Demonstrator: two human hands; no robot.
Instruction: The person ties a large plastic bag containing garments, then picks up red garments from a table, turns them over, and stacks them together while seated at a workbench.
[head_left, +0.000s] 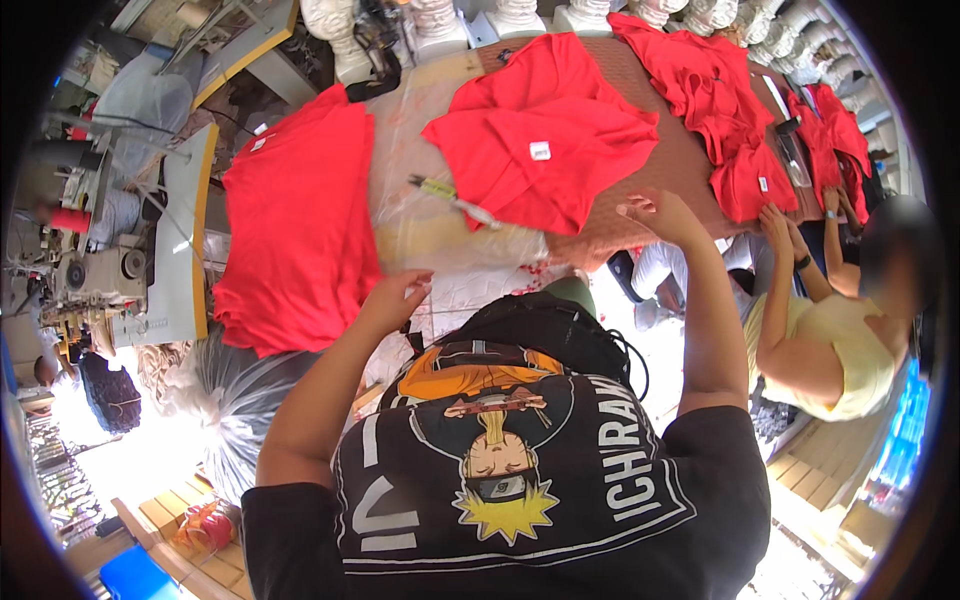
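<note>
A red garment [560, 110] with a white label lies spread over the middle of the covered table. My right hand [660, 214] hovers by its lower right edge, fingers apart and slightly curled, holding nothing. Lower down and to the left, my left hand [398, 298] is held in the air near the table's front edge. Its fingers are loosely bent with nothing between them. To its upper left sits a broad pile of red garments [297, 215]. A slim yellow-green and white tool [452, 198] lies between pile and garment, its exact kind unclear.
On the right, a person in yellow [822, 345] reaches onto more red garments [700, 100]; another person's hands are beyond. White balusters [440, 25] line the far side. A sewing machine [100, 270] stands left, above a filled plastic bag [235, 410].
</note>
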